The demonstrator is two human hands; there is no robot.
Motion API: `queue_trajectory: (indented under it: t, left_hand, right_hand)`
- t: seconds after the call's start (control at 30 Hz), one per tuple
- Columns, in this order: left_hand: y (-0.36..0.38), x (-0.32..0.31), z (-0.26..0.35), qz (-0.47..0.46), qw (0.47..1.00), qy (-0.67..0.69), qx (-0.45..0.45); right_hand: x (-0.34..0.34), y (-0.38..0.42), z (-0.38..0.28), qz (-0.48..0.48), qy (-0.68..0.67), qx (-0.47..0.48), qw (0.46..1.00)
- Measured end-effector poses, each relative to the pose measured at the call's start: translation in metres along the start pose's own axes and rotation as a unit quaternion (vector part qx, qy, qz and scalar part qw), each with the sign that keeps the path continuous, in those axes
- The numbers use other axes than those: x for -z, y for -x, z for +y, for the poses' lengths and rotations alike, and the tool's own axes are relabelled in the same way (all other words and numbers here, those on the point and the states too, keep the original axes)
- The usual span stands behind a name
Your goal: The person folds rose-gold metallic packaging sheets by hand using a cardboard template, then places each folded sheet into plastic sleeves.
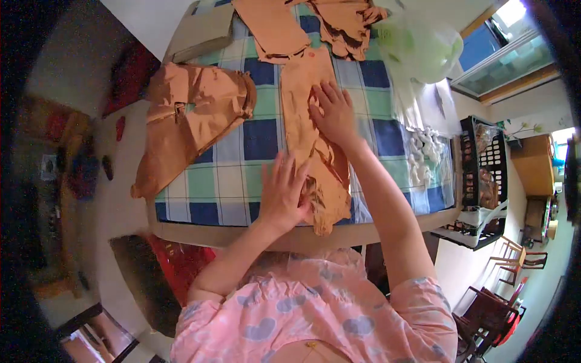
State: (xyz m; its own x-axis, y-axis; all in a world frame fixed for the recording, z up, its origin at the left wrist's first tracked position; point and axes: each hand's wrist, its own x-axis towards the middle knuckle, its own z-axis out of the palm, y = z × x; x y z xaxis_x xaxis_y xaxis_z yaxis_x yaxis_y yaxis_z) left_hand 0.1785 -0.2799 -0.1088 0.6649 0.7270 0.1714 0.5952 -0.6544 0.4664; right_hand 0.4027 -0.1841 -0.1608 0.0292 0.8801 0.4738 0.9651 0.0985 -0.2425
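Observation:
A long, narrow piece of tan-orange cloth (301,115), perhaps a garment, lies lengthwise before me on a checked cloth, its near end creased and hanging at the table edge. My right hand (334,116) rests on its upper part, palm down with the fingers stretched out. Lower down, my left hand (283,192) is at its left edge near the front, fingers spread. Neither hand grips anything. Parts of the tan-orange piece are hidden under my hands.
A wider brown-orange piece (187,115) lies at the left. More orange pieces (275,30) lie at the back, beside a cardboard-coloured box (203,33). A pale green-white plastic bag (420,48), white crumpled material (425,154) and a black crate (484,175) are at the right.

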Motion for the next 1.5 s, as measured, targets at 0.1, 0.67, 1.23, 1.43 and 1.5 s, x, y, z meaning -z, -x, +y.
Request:
queue_trajectory:
  t: [0.1, 0.67, 1.23, 1.43, 1.5]
  left_hand:
    - [0.023, -0.005, -0.004, 0.016, 0.999, 0.015, 0.026]
    - [-0.032, 0.0, -0.036, 0.105, 0.994, -0.023, -0.02]
    - [-0.051, 0.002, -0.072, -0.061, 0.994, -0.079, -0.036]
    - [-0.004, 0.018, -0.044, -0.114, 0.993, -0.029, -0.003]
    - [0.008, 0.018, -0.042, -0.109, 0.994, -0.014, 0.004]
  right_hand:
    - [0.002, -0.001, -0.001, -0.007, -0.007, -0.01, 1.0]
    - [0.0, -0.001, -0.001, 0.013, 0.035, 0.008, 0.999]
    - [-0.002, 0.0, -0.001, 0.021, 0.032, 0.005, 0.999]
    - [-0.001, -0.001, -0.001, 0.012, 0.039, 0.007, 0.999]
    - [0.0, -0.002, -0.002, 0.004, 0.04, 0.002, 0.999]
